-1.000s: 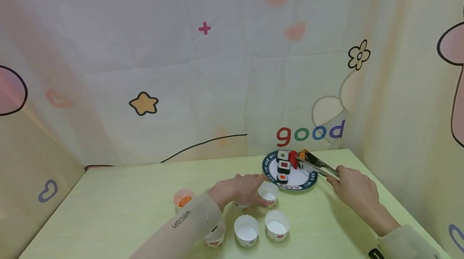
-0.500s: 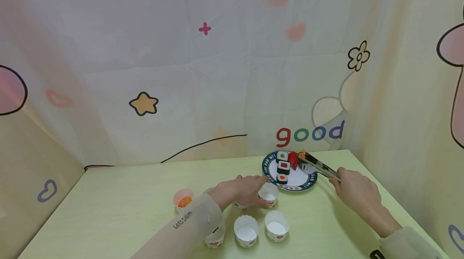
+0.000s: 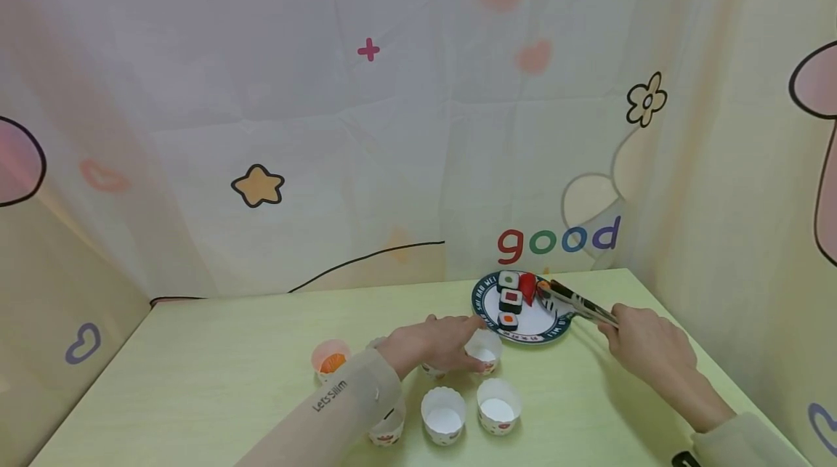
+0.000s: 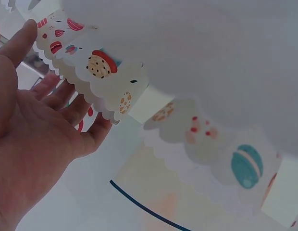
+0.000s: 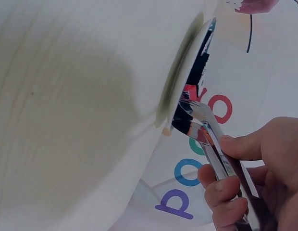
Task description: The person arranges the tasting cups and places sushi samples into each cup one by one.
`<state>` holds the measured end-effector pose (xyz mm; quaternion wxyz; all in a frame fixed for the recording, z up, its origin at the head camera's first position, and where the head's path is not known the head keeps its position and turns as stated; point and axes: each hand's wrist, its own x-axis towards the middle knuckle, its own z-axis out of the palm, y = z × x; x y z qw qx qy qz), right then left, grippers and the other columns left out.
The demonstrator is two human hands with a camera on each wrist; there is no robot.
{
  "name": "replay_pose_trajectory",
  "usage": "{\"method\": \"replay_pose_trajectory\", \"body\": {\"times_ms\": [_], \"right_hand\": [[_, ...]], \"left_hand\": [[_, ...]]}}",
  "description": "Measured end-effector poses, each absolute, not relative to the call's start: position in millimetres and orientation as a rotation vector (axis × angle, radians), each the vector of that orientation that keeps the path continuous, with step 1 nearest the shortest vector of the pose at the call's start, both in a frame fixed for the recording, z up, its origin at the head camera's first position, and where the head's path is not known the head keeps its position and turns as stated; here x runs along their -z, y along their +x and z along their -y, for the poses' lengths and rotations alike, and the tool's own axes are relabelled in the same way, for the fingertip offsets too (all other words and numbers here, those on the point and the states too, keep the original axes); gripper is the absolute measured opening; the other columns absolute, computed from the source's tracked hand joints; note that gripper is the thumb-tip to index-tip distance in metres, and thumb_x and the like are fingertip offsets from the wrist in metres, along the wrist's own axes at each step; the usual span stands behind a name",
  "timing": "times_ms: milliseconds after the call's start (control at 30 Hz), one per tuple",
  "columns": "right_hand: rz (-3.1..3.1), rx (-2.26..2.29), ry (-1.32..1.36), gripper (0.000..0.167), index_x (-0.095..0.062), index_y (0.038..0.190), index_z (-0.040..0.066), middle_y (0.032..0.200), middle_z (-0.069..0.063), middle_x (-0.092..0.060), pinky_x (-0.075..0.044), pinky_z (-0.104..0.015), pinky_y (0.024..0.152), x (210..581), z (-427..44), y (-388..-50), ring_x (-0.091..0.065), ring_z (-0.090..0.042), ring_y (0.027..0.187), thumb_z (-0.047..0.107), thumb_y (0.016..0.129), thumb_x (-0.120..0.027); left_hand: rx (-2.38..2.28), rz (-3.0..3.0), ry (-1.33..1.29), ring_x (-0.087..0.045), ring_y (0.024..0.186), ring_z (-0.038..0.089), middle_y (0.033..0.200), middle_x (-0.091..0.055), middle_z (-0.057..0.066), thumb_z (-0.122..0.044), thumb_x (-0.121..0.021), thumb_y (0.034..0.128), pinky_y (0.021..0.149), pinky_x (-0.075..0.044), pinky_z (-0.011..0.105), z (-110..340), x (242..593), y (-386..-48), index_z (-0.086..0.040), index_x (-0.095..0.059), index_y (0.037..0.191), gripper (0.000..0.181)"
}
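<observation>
My left hand (image 3: pixel 431 343) holds a white paper baking cup (image 3: pixel 484 355) near the plate, thumb in front and fingers behind; the left wrist view shows the fingers (image 4: pixel 67 103) along its scalloped rim. My right hand (image 3: pixel 647 343) grips metal tongs (image 3: pixel 585 305), whose tips reach over the right side of a blue-rimmed plate (image 3: pixel 485 316). Toy sushi rolls (image 3: pixel 510 300) and a red piece (image 3: pixel 527 287) lie on that plate. An orange-topped piece (image 3: pixel 543 287) sits at the tong tips, partly hidden; whether the tongs pinch it I cannot tell.
More baking cups (image 3: pixel 444 416) stand in front of my left hand, some partly covered by my sleeve. A pinkish cup (image 3: pixel 331 358) with an orange piece inside stands to the left. A printed curtain (image 3: pixel 366 126) rises behind the table.
The tongs have come closer together and shifted slightly right and down over the plate with my right hand. My left hand stays at its cup.
</observation>
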<state>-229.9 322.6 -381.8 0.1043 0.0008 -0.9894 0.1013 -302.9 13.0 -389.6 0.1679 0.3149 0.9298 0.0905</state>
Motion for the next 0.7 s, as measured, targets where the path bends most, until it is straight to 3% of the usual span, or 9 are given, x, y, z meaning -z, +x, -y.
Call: {"method": "replay_pose_trajectory", "body": {"times_ms": [400,700], "right_hand": [[2.908,-0.302,0.011,0.029,-0.052,0.078,0.011,0.064,-0.003,-0.045,-0.035,-0.039,0.047,378.1,-317.0,-223.9,-0.045,-0.023,0.056,0.026,0.098,-0.066],[2.914,-0.234,0.029,0.028,-0.054,0.079,0.007,0.066,-0.006,-0.051,-0.041,-0.045,0.045,380.7,-312.9,-229.2,-0.049,-0.028,0.054,0.024,0.099,-0.066]], "left_hand": [[-0.278,-2.631,0.863,-0.043,0.142,0.018,0.155,-0.048,0.000,-0.055,-0.070,0.0936,0.119,-0.023,0.055,-14.5,390.9,-304.0,-0.022,-0.042,0.154,0.074],[-0.263,-2.631,0.858,-0.048,0.137,0.017,0.152,-0.051,0.000,-0.054,-0.072,0.0924,0.118,-0.025,0.055,-14.6,389.0,-302.8,-0.023,-0.042,0.152,0.073]]}}
